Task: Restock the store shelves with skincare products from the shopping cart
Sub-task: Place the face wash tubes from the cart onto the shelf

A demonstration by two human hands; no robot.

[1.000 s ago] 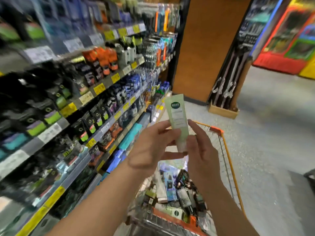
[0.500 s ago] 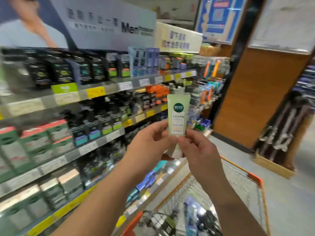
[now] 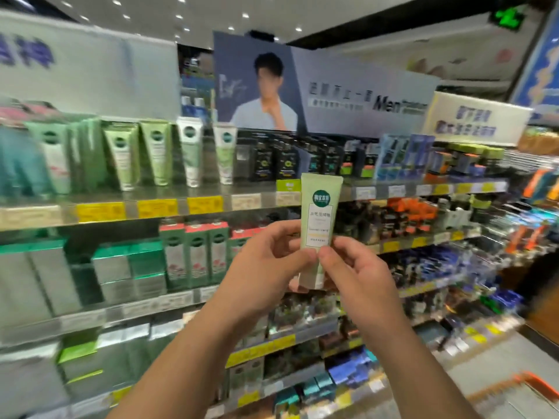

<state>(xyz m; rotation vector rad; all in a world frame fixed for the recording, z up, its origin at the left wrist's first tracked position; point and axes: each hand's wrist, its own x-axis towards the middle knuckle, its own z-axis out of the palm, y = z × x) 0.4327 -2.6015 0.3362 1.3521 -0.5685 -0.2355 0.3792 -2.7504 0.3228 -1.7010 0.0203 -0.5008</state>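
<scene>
A pale green skincare tube point(image 3: 319, 213) with a dark green round logo stands upright, cap end down, in front of the shelves. My left hand point(image 3: 266, 261) pinches its lower left side with thumb and fingers. My right hand point(image 3: 348, 267) pinches its lower right side, thumb tip on the front. On the top shelf point(image 3: 181, 204) at left stand several similar green and white tubes point(image 3: 157, 152). Only the orange rim of the shopping cart point(image 3: 532, 381) shows, at the bottom right corner.
Green boxed products point(image 3: 193, 255) fill the second shelf at left; dark and blue men's products point(image 3: 402, 161) fill the shelves to the right. Yellow and white price tags line the shelf edges. A poster with a person hangs above the top shelf. Grey floor lies at lower right.
The view has swung up and left from the cart to face the shelves. Both hands have kept hold of the tube and raised it before the shelves, towards the green tubes.
</scene>
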